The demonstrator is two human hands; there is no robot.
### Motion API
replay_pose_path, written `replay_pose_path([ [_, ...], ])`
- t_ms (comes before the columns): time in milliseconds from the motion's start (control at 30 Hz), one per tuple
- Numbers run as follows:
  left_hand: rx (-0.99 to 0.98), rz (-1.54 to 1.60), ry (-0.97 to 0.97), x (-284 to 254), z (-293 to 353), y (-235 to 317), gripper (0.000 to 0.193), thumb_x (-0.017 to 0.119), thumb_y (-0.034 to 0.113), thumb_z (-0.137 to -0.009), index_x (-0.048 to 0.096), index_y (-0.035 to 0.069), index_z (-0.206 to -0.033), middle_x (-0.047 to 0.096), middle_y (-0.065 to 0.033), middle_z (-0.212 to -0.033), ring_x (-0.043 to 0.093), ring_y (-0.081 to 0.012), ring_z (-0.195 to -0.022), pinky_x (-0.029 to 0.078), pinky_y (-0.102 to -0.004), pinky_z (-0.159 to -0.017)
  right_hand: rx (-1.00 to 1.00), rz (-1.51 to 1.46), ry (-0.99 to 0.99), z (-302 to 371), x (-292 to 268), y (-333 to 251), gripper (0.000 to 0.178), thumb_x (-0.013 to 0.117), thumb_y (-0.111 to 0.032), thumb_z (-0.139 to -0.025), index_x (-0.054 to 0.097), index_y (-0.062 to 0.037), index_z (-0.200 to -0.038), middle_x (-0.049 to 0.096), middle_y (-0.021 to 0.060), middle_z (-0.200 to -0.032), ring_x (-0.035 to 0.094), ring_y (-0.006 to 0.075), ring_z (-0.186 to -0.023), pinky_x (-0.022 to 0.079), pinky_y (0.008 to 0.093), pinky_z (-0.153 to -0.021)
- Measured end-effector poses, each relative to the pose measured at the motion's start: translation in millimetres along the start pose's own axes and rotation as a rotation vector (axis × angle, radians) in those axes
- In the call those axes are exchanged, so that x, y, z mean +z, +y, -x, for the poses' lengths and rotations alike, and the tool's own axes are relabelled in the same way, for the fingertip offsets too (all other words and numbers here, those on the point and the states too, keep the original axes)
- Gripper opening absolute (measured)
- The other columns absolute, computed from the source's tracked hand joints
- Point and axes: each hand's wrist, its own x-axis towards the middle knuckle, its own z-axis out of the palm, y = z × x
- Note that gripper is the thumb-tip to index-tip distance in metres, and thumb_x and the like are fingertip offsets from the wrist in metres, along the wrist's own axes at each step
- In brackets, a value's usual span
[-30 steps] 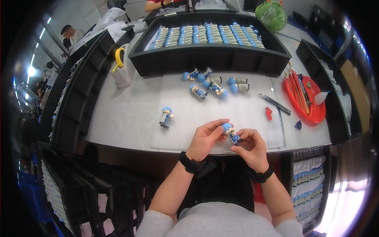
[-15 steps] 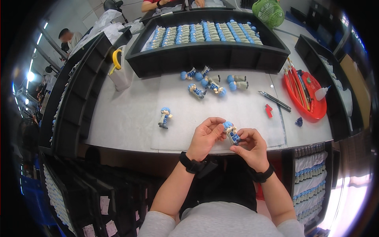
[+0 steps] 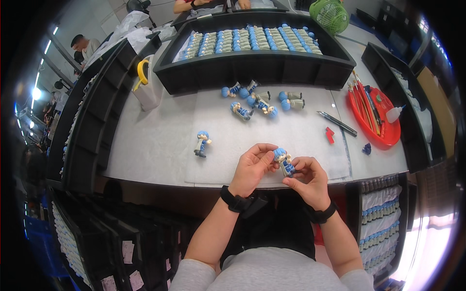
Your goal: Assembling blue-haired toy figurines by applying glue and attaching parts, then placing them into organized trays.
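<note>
Filling the middle of the frame, the white table [image 3: 150,150] is where one toy [image 3: 285,163] is being worked on; the step looks like checking or fixing it, but I can't tell which. I think the next move calls for a soft grip and small, slow turns, so it doesn't get dropped. At the top middle sits a big black tray [image 3: 252,72] with rows of toys. At the right is a red dish [image 3: 388,139] with brushes [image 3: 363,104] in it. Below the middle, a bit to the right, the left hand [image 3: 252,169] pinches the toy by its blue head, and the right hand [image 3: 311,182] pinches it near its feet. So the toy is between both hands, touching each, tipped with its head toward the upper left. A thin pen [image 3: 337,123] and a tiny red piece [image 3: 330,137] lie right of the middle.
</note>
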Motion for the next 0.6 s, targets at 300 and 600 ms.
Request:
replay_pose_path([
  [300,0.114,-0.145,0.002,9,-6,-5,0.020,0.051,0.001,-0.085,0.052,0.000,-0.105,0.059,-0.0109,-0.099,0.055,-0.0155,-0.088,0.044,-0.0272,-0.079,-0.122,0.098,-0.046,-1,-11,-3,0.045,0.078,-0.011,-0.063,0.049,-0.0023,-0.096,0.053,0.0048,-0.090,0.054,0.0096,-0.078,0.047,0.0234,-0.071],
  [600,0.142,-0.351,-0.305,-53,-4,-3,0.027,0.047,0.012,-0.090,0.044,0.002,-0.114,0.048,-0.0172,-0.117,0.048,-0.0264,-0.107,0.040,-0.0385,-0.092,0.197,-0.534,-0.222,18,-15,-1,0.023,0.062,-0.008,-0.078,0.050,0.0015,-0.096,0.058,0.0104,-0.083,0.059,0.0147,-0.067,0.050,0.0244,-0.057],
])
